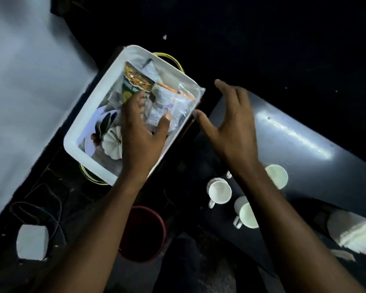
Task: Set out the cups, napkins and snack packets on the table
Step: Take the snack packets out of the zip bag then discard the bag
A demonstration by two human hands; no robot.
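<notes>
A white tray (89, 115) on a low stand holds several snack packets: a green and yellow one (133, 83) and orange and white ones (165, 102). My left hand (143, 134) reaches into the tray, fingers spread over the packets; whether it grips one I cannot tell. My right hand (230, 125) hovers open just right of the tray, above the edge of the dark table (304, 140). Three white cups (219, 192), (248, 214), (276, 176) stand on the table. A stack of white napkins (351, 231) lies at the table's right.
A white pumpkin-shaped ornament (113, 144) lies in the tray's near end. A dark red bucket (142, 233) stands on the floor below my left arm. A white adapter (32, 242) with cables lies on the floor at lower left. A pale wall fills the left side.
</notes>
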